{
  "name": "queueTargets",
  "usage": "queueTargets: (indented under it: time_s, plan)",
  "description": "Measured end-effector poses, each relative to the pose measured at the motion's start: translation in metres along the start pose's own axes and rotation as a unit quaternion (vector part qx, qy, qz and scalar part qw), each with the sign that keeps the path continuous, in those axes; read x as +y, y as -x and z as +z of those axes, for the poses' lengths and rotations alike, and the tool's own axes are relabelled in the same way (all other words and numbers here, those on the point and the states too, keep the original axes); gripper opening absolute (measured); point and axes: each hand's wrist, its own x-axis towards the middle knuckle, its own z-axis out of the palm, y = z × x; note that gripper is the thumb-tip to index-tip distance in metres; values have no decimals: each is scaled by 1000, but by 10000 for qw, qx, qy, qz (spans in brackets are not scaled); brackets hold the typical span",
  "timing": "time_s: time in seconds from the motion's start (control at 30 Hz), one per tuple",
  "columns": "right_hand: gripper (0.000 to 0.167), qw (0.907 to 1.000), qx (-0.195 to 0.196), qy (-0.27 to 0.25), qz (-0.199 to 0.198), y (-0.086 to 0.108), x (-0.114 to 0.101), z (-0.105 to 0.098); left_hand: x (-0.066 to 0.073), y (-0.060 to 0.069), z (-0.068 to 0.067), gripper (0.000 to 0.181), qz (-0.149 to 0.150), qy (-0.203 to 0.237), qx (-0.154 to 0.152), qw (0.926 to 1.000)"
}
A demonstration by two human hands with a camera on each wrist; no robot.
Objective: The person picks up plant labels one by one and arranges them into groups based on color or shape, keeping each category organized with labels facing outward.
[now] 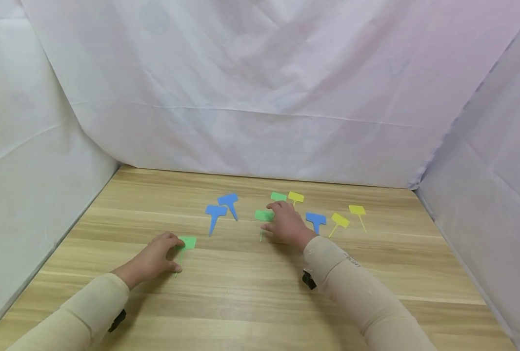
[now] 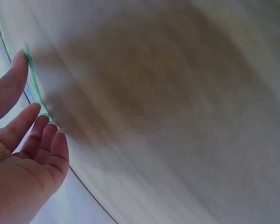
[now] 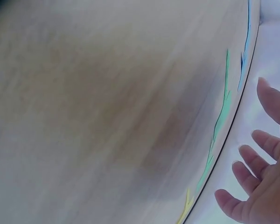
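Note:
Flat T-shaped plant labels lie on a wooden table. My left hand [image 1: 154, 256] touches a green label [image 1: 190, 242] at the left, fingertips by its head and thumb near the stem's lower end. Over another green label [image 1: 263, 215] in the middle, my right hand [image 1: 287, 225] spreads its fingers and partly covers it. The right wrist view shows those fingers [image 3: 254, 163] apart from the table with nothing between them. Just behind lie a third green label [image 1: 278, 196] and a yellow label [image 1: 296, 197]. A blue label [image 1: 315, 218] is beside the right wrist.
Two blue labels [image 1: 216, 211] lie between the hands, towards the back. Two more yellow labels [image 1: 340, 220] are at the right. White cloth [image 1: 260, 141] hangs along the table's back edge and on both sides. The wood tabletop [image 1: 238, 302] extends towards me.

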Motion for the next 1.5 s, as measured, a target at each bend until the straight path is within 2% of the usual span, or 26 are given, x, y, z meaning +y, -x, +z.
queueTargets:
  time_s: [0.33,0.47,0.7,1.0,1.5]
  plan:
    - [65,9966,3,-750,349,-7,3,1,-3,0,4,57,-20,-7,65,10000]
    - [66,9955,4,-855,400,-9,3,2,-4,0,4,57,-41,11,86,10000]
    - [67,9954,-5,-811,504,-12,4,5,-4,0,5,58,-79,74,78,9999]
    - [78,9959,-26,-651,634,-10,-1,11,-4,0,5,58,-96,63,89,9999]
    - [82,9964,-90,-328,778,-12,-1,13,-1,1,3,57,-32,91,95,9999]
